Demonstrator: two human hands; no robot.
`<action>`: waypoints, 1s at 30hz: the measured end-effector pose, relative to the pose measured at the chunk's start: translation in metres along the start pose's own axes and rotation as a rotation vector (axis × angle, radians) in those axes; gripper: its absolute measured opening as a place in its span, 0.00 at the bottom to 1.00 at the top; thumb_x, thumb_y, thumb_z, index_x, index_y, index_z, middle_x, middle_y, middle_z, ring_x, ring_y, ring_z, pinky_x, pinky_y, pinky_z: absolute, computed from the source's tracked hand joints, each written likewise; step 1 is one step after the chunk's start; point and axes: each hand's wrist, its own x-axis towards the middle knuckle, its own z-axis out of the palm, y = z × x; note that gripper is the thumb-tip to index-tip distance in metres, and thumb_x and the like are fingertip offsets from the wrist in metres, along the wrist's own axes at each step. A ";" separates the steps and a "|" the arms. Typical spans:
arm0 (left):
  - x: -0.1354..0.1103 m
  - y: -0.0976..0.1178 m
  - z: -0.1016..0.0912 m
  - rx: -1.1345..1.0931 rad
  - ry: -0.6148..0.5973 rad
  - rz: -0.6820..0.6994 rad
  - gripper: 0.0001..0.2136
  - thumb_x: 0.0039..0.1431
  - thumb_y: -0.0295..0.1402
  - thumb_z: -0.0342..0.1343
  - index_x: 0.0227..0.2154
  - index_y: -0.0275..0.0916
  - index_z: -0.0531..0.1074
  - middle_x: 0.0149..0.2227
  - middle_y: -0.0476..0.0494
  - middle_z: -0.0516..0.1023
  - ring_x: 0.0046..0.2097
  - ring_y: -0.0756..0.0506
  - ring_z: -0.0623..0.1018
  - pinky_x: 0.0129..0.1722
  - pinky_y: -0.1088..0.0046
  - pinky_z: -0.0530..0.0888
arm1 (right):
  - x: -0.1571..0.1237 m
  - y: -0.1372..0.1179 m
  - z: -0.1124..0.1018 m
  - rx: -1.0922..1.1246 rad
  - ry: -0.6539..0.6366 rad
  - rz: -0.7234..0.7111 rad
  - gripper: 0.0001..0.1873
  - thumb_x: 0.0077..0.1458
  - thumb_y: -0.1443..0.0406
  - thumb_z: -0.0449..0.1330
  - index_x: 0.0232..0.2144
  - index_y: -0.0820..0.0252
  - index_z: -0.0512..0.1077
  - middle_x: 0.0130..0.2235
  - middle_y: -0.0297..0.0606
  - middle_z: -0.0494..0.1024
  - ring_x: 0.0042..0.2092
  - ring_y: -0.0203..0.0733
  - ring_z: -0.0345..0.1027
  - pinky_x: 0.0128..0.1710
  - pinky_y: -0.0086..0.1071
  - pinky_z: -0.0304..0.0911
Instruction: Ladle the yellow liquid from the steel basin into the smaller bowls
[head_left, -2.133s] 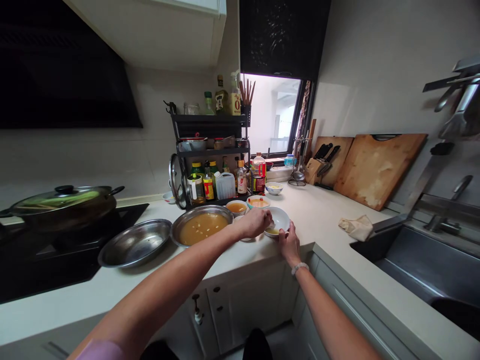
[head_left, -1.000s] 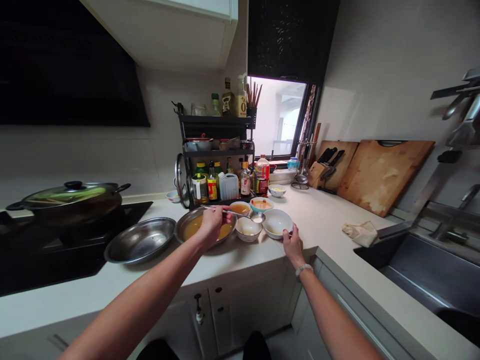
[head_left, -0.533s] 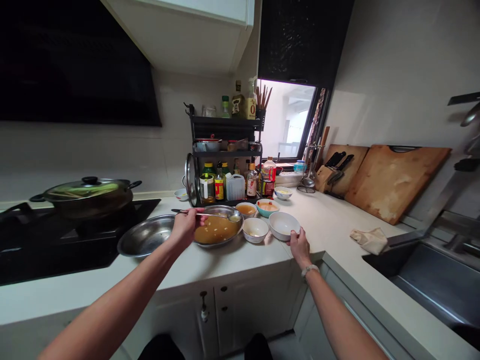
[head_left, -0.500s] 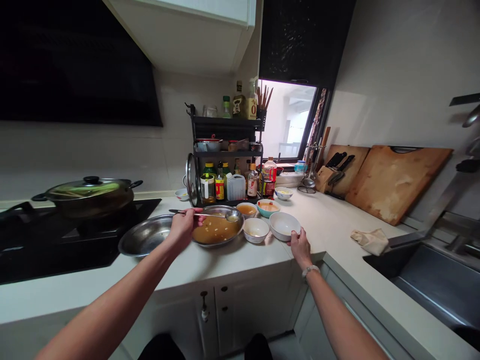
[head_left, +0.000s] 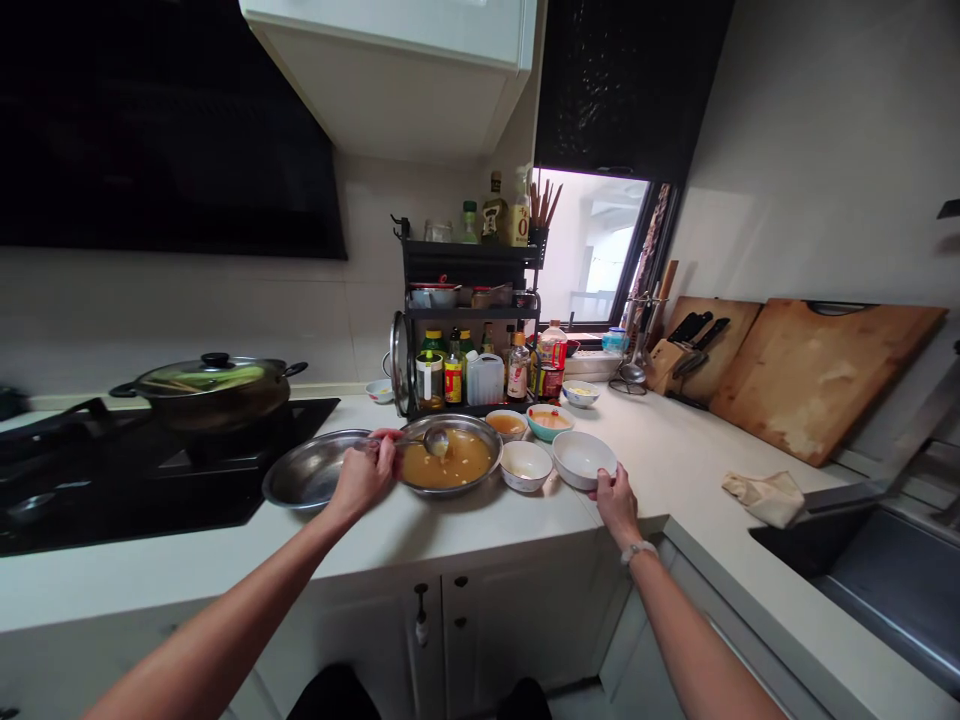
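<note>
My left hand (head_left: pixel 366 476) is closed around the handle of a metal ladle (head_left: pixel 436 442). The ladle's bowl is tilted over a steel basin (head_left: pixel 498 462) of brown broth with pale bits floating in it, and liquid seems to run off its edge. With my right hand (head_left: pixel 616 499) I grip the near right rim of a white bowl (head_left: pixel 585 452), which looks bare inside. Between that bowl and the basin sits a smaller white bowl (head_left: pixel 526 467) with a little in the bottom. An unfilled steel basin (head_left: pixel 307 478) stands left of the broth, partly behind my left hand.
Behind are a bowl of orange liquid (head_left: pixel 505 424), a turquoise bowl (head_left: pixel 550 423) and a black rack (head_left: pixel 472 312) of bottles. A lidded pan (head_left: pixel 214 395) sits on the stove at left. Cutting boards (head_left: pixel 817 375), a cloth (head_left: pixel 765 496) and the sink (head_left: pixel 892 580) are at right.
The ladle's bowl has shifted left over the broth and tipped, with liquid now appearing to fall from it. My right hand keeps its hold on the white bowl. The camera view has turned slightly left.
</note>
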 end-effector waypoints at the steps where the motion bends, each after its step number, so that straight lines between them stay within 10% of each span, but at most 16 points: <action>1: -0.003 0.000 0.001 0.047 -0.020 0.045 0.16 0.57 0.37 0.42 0.36 0.33 0.72 0.18 0.48 0.71 0.20 0.48 0.72 0.21 0.73 0.70 | 0.000 0.000 0.000 -0.001 -0.001 0.001 0.28 0.57 0.58 0.44 0.56 0.68 0.57 0.34 0.43 0.77 0.32 0.44 0.71 0.35 0.33 0.58; 12: -0.022 0.003 0.006 0.290 -0.094 0.492 0.11 0.62 0.31 0.40 0.38 0.36 0.68 0.27 0.46 0.75 0.27 0.50 0.76 0.28 0.75 0.72 | 0.003 0.005 0.003 0.020 -0.008 -0.014 0.29 0.57 0.58 0.44 0.57 0.68 0.57 0.34 0.41 0.77 0.30 0.43 0.71 0.34 0.33 0.58; 30: -0.037 0.007 0.004 0.309 -0.120 0.528 0.11 0.63 0.29 0.40 0.42 0.35 0.65 0.38 0.38 0.76 0.38 0.47 0.78 0.38 0.70 0.74 | 0.004 -0.002 -0.001 0.057 -0.066 0.049 0.26 0.56 0.54 0.45 0.50 0.67 0.62 0.36 0.46 0.76 0.27 0.42 0.71 0.28 0.33 0.61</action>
